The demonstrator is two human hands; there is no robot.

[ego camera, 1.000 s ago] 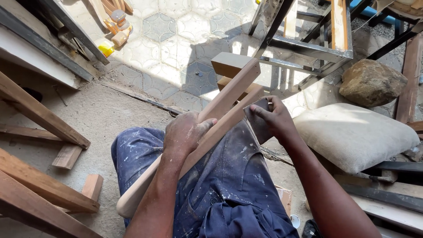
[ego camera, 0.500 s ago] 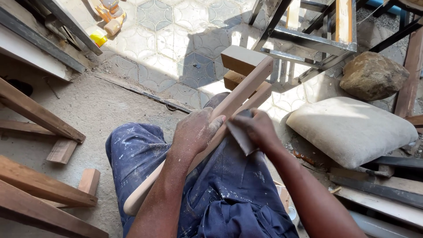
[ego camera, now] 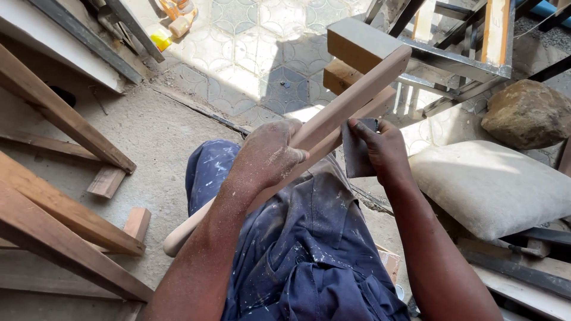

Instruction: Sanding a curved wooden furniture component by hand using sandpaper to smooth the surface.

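Sanding wooden piece (ego camera: 351,101) across lap: left hand (ego camera: 267,157) clenched round it, right hand (ego camera: 380,148) pinching sandpaper (ego camera: 355,156) against edge; next likely another steady stroke.

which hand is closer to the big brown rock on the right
Right. The right hand, pressing a dark sheet to the wooden piece, is nearer the rock; the left hand grips the wood farther away.
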